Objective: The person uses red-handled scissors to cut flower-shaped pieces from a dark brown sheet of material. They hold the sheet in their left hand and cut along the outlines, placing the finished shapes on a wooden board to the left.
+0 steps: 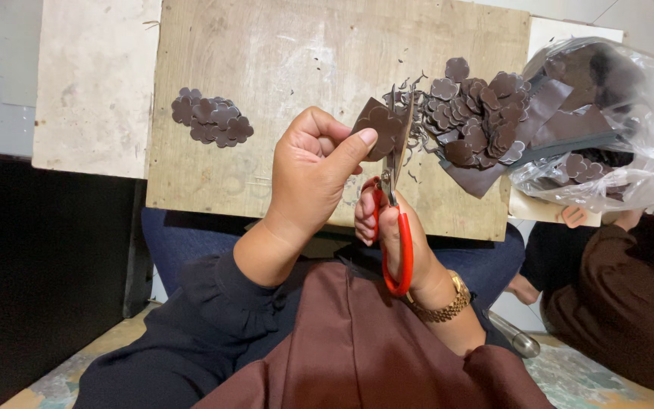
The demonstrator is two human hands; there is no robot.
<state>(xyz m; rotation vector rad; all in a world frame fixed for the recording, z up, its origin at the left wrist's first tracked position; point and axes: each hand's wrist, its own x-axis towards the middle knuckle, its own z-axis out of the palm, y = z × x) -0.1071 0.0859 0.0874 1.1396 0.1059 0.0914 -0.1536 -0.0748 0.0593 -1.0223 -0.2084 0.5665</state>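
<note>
Worn wooden board (266, 91), dark wall (39, 288), patterned floor (584, 379)

I am counting two hands at work: the left hand (308, 178) and the right hand (395, 235). I am seeing one pair of scissors (397, 227) and one brown piece (378, 129) at its blades. I am counting one board (281, 91), one clear bag (607, 121), one gold watch (448, 303), and two heaps of brown cut-outs: a small heap (212, 117) and a big heap (478, 113), too overlapped to be counting singly.
</note>
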